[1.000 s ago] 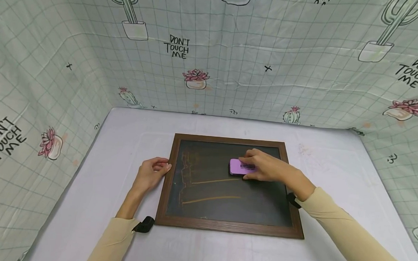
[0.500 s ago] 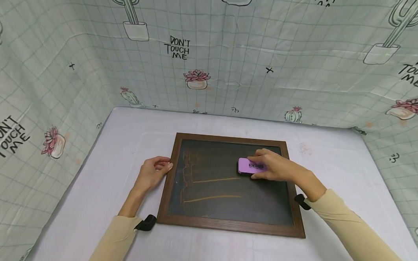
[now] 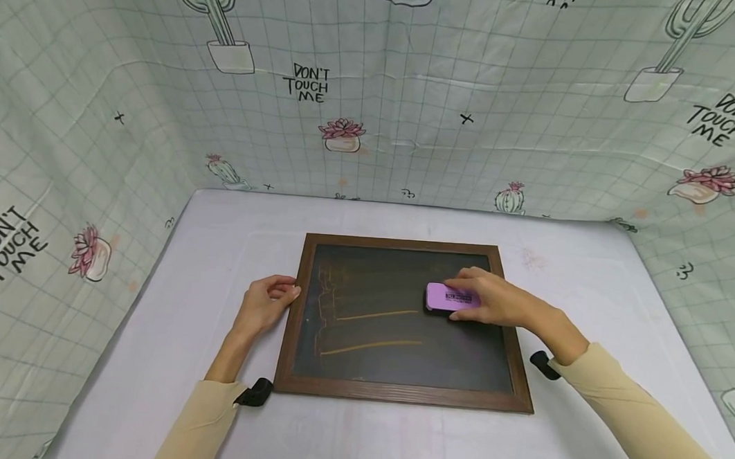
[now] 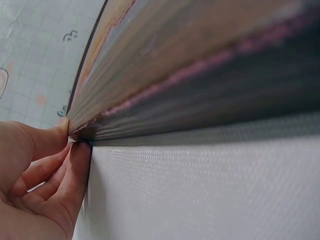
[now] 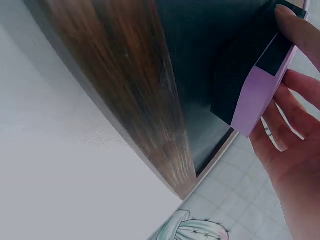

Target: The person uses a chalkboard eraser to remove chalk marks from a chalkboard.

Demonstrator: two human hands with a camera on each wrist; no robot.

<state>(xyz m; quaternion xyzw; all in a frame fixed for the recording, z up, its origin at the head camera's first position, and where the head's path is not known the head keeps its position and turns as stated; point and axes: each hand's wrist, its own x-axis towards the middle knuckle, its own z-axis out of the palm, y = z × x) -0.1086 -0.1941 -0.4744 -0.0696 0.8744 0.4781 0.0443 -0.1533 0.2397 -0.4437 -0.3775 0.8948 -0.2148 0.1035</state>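
A chalkboard (image 3: 360, 364) in a brown wooden frame lies on the white table, with two yellow chalk lines and fainter orange marks on its left half. My left hand (image 3: 266, 303) pinches the left side of its frame; in the left wrist view the thumb and fingers (image 4: 77, 170) meet at the frame edge (image 4: 150, 95). On the right half of the board, my right hand (image 3: 489, 296) grips a purple board eraser (image 3: 441, 297) between thumb and fingers. Its dark felt side (image 5: 237, 82) faces the board surface (image 5: 192, 60) in the right wrist view.
A white-covered table (image 3: 394, 442) surrounds the board. Behind and along both sides hangs a pale grid-patterned cloth (image 3: 410, 121) printed with cacti and lettering. A black wrist camera (image 3: 255, 393) sits by the board's lower left corner, another black wrist camera (image 3: 545, 365) beyond its right side.
My right hand has slid the eraser rightward across the upper half of the board. The left hand stays at the frame. The two yellow chalk lines look the same.
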